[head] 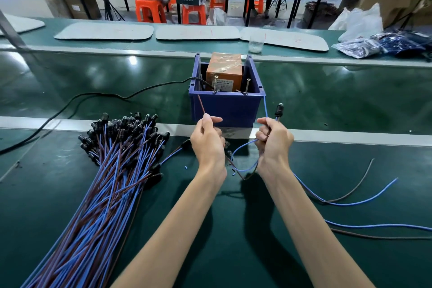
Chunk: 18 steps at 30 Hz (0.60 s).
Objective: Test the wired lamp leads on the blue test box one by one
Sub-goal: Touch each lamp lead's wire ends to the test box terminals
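Lead (265,106), thin, blue-sheathed, in right hand (273,140).

So the test box (225,105) sits in the middle of the table (233,229), carton (224,70) inside it. Left hand (207,140) and right hand (273,140) are just in front of it, one lamp lead (279,110) held between them. Pile of lamp leads (112,159) lies left, loose leads (339,204) right, plastic cup (256,43) behind the box.

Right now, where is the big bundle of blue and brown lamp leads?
In the head view the bundle lies on the green bench at lower left, beside the left hand and nearer the person than the blue test box.
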### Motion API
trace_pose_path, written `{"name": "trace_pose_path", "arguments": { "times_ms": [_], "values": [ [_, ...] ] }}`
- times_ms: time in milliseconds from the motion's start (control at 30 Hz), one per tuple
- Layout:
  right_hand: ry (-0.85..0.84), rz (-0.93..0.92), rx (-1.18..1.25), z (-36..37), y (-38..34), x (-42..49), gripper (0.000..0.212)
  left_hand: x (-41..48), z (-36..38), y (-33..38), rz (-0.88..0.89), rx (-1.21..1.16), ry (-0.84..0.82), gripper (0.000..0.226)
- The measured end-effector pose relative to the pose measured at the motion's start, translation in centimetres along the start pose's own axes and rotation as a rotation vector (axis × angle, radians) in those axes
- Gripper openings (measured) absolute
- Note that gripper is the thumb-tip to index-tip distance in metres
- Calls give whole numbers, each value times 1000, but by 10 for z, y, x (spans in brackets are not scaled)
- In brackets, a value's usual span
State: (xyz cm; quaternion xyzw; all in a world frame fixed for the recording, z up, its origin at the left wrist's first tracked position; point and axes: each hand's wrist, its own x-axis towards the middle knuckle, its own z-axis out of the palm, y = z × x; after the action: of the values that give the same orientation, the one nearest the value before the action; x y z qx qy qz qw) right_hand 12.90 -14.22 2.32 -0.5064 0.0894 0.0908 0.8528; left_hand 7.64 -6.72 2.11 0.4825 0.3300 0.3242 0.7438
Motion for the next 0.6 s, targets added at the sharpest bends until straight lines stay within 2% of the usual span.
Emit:
{"name": "trace_pose_path", "arguments": {
  "times_ms": [133,300,600],
  "values": [
    [-17,-44,-5,1,-2,1,23,4,1,0,-46,14,38,41],
    [0,-66,-86,5,0,4,19,9,4,4,-54,3,71,24],
    [-28,-28,-86,19,-5,14,19,28,14,13,13,124,165,21]
  ]
}}
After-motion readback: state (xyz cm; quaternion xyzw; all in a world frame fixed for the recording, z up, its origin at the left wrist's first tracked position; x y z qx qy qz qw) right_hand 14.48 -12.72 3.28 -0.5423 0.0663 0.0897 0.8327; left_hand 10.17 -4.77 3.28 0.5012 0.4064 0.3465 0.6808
